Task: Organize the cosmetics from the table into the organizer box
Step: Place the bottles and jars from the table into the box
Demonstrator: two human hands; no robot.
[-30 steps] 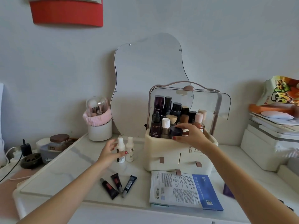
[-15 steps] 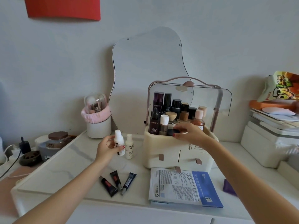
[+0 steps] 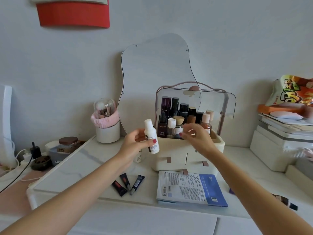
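My left hand (image 3: 135,143) grips a small white bottle (image 3: 151,136) and holds it in the air just left of the cream organizer box (image 3: 218,145). The box has a clear lid raised behind it and several bottles standing in its top tray. My right hand (image 3: 196,134) hovers over the front of that tray, fingers spread, holding nothing. A second small white bottle (image 3: 139,156) stands on the table, partly hidden behind my left hand. Three dark tubes (image 3: 127,183) lie near the front of the table, and flat sheet-mask packets (image 3: 189,188) lie in front of the box.
A wavy mirror (image 3: 152,73) leans on the wall behind the box. A white cup of brushes (image 3: 107,128) stands to the left, with a jar (image 3: 67,145) and cables beyond it. Stacked white boxes (image 3: 274,150) and a snack bag (image 3: 294,89) fill the right side.
My left hand picked the white bottle up off the table and carried it towards the box. My right hand let go of the dark item in the tray and opened.
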